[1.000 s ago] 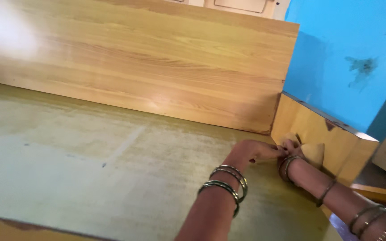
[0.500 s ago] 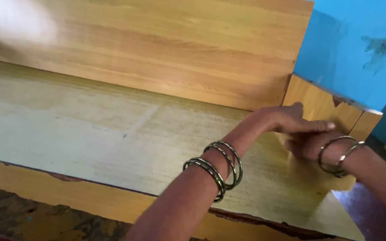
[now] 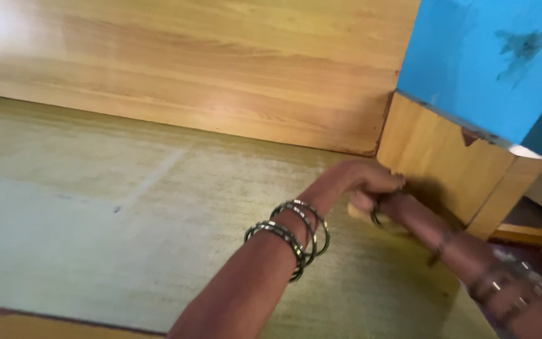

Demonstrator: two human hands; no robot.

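From the head camera, the left hand (image 3: pixel 365 181) and right hand (image 3: pixel 371 204) meet, curled shut, at the far right corner of the wide greenish-yellow wooden bed platform (image 3: pixel 95 207), where the pale wooden side panel (image 3: pixel 446 163) joins the tall wood-grain headboard (image 3: pixel 208 69). Whether the fingers pinch anything cannot be told; only a pale sliver shows beneath them. The platform looks rigid, heavy and matte, best gripped along its front edge; its long axis runs left to right. Dark metal bangles (image 3: pixel 293 235) circle the left wrist.

Two hands: left hand (image 3: pixel 362 182), right hand (image 3: pixel 365 204). Four bangles (image 3: pixel 293 235) on left wrist. Two wooden panels (image 3: pixel 221 69).
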